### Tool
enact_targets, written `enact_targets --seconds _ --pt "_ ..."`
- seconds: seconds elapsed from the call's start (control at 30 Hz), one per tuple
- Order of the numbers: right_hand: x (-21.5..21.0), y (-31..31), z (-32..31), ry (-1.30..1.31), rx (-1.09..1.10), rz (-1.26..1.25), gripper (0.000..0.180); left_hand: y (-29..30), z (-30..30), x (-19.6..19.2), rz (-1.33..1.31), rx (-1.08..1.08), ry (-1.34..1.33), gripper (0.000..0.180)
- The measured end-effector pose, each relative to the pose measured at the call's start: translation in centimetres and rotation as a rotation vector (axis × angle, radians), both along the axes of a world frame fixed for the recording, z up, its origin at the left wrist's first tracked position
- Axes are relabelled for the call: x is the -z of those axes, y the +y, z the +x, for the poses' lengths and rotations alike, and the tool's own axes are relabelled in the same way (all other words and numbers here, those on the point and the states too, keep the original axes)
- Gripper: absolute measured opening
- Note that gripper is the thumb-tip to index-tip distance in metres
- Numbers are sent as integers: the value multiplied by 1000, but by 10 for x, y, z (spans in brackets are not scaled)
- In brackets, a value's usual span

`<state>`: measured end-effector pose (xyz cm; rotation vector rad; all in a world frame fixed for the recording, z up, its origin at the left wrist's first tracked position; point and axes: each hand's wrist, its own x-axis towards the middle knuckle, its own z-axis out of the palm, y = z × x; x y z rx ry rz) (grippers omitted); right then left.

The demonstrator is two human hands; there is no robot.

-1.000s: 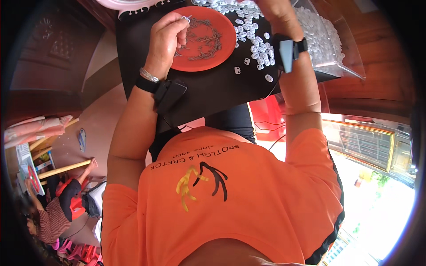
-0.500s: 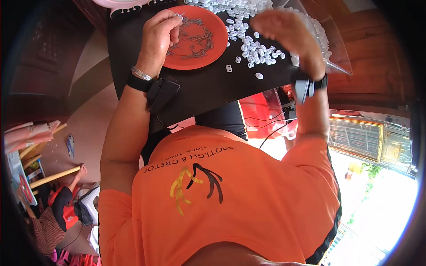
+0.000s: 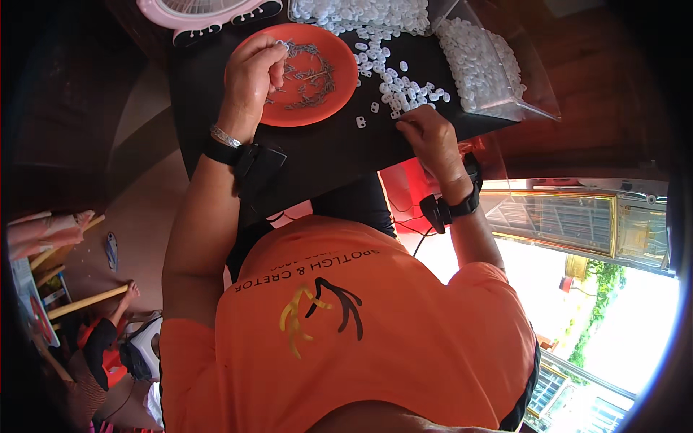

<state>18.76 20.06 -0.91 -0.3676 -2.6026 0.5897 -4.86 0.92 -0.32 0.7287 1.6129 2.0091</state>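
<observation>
Person at the tabletop (image 3: 317,169), orange shirt (image 3: 390,325), both hands out front; 12 o'clock is straight ahead of them. Left hand (image 3: 250,79) sits over the 9 o'clock side of the orange plate (image 3: 310,120), grip pinched on a small white piece (image 3: 283,45), which is above the plate, toward its 12. Thin grey pins (image 3: 321,68) lie scattered on the plate. Loose white pieces (image 3: 415,92) spread over the dark surface at the plate's 3 o'clock, two-holed where I can make them out. Right hand (image 3: 433,141) is at the 5 o'clock edge of that spread, fingers pointing in toward it; grip narrow, thumb near forefinger, can't tell if anything's between them. Clear bin (image 3: 480,108) full of more white pieces at the spread's 2 o'clock; another heap (image 3: 361,13) at its 11. Pink thing with black shoe-shaped feet (image 3: 209,16), cut off by the edge of view, at the plate's 10. Black straps on both wrists, silvery bracelet (image 3: 224,136) on the left one. Another person (image 3: 101,343) over at the worker's 8 o'clock, partly in view, bare foot showing.
</observation>
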Motion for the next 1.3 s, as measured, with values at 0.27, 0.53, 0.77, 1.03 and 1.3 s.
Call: enact_targets --seconds 0.27,0.53,0.77,1.03,1.3 --pt "-10 -33 -15 -81 -319 -43 17 -1 2 -3 -1 -19 -29 16" --pt "-8 -32 -46 -89 -466 -31 16 -2 2 -4 -3 -48 -6 16" --pt "3 43 -75 -28 -246 -45 17 0 -2 -1 9 -40 -25 16" --pt "-33 44 -21 -386 -296 -304 14 1 -1 0 37 -68 -57 17" --pt "0 51 -63 -135 -201 -247 16 0 0 0 -18 -15 -35 16"
